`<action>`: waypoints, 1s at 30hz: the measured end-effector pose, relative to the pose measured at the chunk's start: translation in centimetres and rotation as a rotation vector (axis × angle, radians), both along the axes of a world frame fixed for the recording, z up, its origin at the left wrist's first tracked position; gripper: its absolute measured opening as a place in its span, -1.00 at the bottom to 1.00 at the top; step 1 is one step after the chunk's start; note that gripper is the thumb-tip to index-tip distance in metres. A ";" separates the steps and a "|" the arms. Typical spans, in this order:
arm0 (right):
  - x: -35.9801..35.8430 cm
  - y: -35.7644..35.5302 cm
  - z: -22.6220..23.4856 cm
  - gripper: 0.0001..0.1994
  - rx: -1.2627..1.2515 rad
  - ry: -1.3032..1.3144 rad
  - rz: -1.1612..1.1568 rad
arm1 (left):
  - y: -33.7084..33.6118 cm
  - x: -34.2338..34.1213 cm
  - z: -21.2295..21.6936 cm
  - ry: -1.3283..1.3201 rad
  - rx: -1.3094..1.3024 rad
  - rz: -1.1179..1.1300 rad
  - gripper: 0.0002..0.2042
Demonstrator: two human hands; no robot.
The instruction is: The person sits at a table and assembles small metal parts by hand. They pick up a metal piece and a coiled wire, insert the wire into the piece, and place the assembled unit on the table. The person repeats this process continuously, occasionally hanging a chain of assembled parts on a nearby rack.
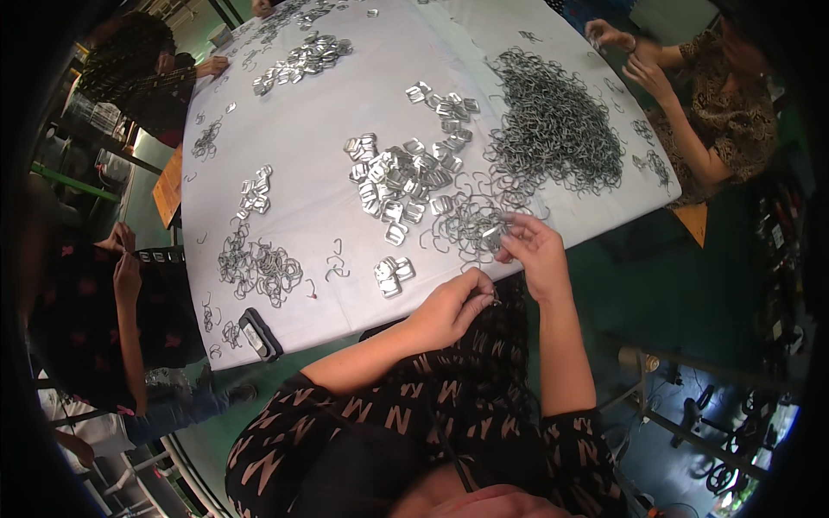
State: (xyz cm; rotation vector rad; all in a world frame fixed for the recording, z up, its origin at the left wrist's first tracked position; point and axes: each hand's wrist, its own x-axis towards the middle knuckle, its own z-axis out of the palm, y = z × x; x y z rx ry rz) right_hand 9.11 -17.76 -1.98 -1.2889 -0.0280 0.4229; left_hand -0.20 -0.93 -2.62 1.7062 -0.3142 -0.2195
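Note:
My right hand [537, 252] is over the table's near edge, thumb and fingers closed around a small shiny metal buckle [492, 236]. Just left of it and lower, my left hand [455, 309] is pinched shut at the edge; a tiny piece shows at its fingertips, too small to name. Beneath and beyond the right fingertips spreads a loose heap of thin curved metal hooks [471, 211]. A pile of silvery slotted buckles [401, 177] lies farther left, and a small cluster of buckles [393, 276] sits near my left forearm.
A large dense heap of dark hooks [557, 121] covers the table's right side. More hooks [259, 263] and a black oblong case [261, 334] lie at the left on the white tablecloth [319, 181]. Other people's hands [643, 69] work around the edges.

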 end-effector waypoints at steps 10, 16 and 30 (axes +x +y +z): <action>-7.8 -1.6 -0.8 -0.88 -0.143 -0.256 -0.254 | -2.5 0.0 -0.1 -0.102 0.044 0.163 -0.89; -8.6 -1.5 -1.7 -0.88 -0.237 -0.334 -0.324 | -2.8 -0.3 -1.1 -0.053 0.063 0.164 -0.89; -9.5 -1.1 -1.7 -0.89 -0.337 -0.381 -0.384 | -2.8 0.4 -0.9 0.123 0.156 0.102 -0.90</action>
